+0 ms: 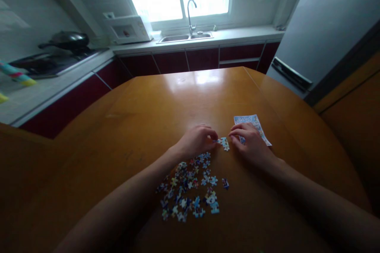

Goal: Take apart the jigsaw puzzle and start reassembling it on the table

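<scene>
My left hand (197,140) and my right hand (251,142) rest on a wooden table (166,102), fingertips facing each other. Between them lies a small cluster of joined puzzle pieces (224,143). The left fingers are curled in a pinch touching that cluster's left edge. The right fingers are curled close to its right edge and lie over a printed picture sheet (252,124). Just below my hands, several loose puzzle pieces (190,189) are scattered on the table, some joined in small groups.
Beyond the table runs a kitchen counter with a sink and tap (190,27) under a bright window, a white microwave (127,29), and a black wok on a stove (67,41) at left. A grey fridge (320,27) stands at right.
</scene>
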Demonstrator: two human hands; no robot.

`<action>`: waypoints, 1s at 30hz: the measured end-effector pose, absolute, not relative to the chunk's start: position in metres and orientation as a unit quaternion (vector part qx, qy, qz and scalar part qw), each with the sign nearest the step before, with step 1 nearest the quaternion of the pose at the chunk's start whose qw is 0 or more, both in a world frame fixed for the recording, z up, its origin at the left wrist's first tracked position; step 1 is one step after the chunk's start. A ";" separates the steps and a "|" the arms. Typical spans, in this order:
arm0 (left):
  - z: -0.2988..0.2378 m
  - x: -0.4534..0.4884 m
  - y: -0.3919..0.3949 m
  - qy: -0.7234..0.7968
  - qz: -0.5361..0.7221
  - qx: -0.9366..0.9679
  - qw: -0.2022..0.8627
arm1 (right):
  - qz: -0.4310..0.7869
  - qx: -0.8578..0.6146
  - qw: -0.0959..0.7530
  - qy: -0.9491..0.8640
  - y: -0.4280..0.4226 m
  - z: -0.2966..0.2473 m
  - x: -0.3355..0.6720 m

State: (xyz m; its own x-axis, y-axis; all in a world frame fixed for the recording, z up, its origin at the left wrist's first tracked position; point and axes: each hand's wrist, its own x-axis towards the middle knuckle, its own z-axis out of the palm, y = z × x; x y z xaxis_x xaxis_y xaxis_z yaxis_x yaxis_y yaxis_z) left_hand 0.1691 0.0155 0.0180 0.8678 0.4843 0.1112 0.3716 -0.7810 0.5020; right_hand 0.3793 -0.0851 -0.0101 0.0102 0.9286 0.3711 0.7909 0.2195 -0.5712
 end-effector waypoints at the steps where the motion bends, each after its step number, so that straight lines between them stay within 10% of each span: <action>1: 0.015 0.173 0.014 0.224 0.131 0.938 0.232 | 0.096 -0.619 0.353 -0.695 -0.085 -0.010 0.379; 30: 0.010 0.162 0.030 0.230 0.183 0.938 0.184 | 0.095 -0.613 0.274 -0.735 -0.087 -0.016 0.375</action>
